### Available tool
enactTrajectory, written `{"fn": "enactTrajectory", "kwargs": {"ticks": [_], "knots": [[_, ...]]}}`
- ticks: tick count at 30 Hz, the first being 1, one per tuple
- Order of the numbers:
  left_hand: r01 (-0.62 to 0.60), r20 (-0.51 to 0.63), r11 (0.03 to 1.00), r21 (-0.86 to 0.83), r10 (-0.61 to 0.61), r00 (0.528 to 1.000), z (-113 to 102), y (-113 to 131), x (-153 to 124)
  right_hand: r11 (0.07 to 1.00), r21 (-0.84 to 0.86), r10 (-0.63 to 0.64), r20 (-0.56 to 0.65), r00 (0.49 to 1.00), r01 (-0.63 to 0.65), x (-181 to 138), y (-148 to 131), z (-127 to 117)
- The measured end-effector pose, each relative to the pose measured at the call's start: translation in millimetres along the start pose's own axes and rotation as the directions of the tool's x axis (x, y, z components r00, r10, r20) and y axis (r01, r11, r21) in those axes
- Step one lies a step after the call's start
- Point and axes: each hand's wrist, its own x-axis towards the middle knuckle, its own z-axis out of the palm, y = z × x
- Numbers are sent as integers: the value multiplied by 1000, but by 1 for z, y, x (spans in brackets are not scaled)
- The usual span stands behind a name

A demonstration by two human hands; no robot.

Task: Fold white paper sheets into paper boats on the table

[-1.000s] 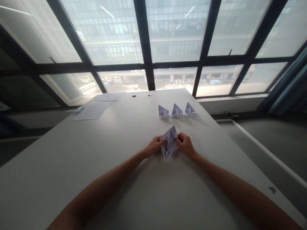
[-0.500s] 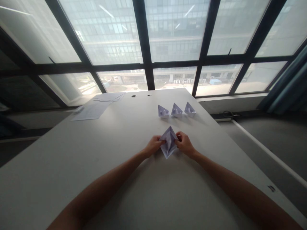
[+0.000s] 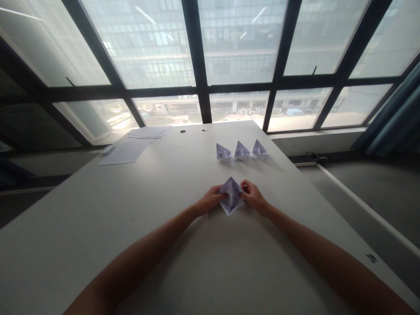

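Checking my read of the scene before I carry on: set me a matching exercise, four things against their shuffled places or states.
1. Single folded paper
2. Three paper boats
3. Paper sheets
4. Window frame

A. lying flat, ahead to the left
B. dark, running between glass panes
C. held between the left hand and right hand
D. standing in a row beyond the hands

Pairs: 1-C, 2-D, 3-A, 4-B

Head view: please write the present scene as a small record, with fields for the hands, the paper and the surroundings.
Left hand: grips left side of folded paper
Right hand: pinches its right side
Shape held: roughly a diamond, point away and point near
Beyond it: three boat-like paper shapes in a row
Far left: flat paper sheets
Surface: white table
Background: windows
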Motion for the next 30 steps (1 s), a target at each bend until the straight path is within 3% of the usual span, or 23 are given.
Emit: {"fn": "enactTrajectory", "kwargs": {"ticks": [8,13,20,25,30], "knots": [[12,37,986,-166,-6,999,-4,-2,-1,949,305,36,151,988,-81,-6,-4,7],[27,4,980,-197,-27,1000,-3,-3,2,907,406,73,114,991,-113,-4,0,9],[-22,-37,998,-53,21,999,-1,-1,3,929,363,60,45,997,-72,1,9,9],[-47,-150,986,157,71,986,3,-3,2,966,256,41,-9,999,-37,1,7,10],[-63,-194,967,249,114,974,6,-5,2,983,182,38,-13,999,-35,-2,3,12]]}}
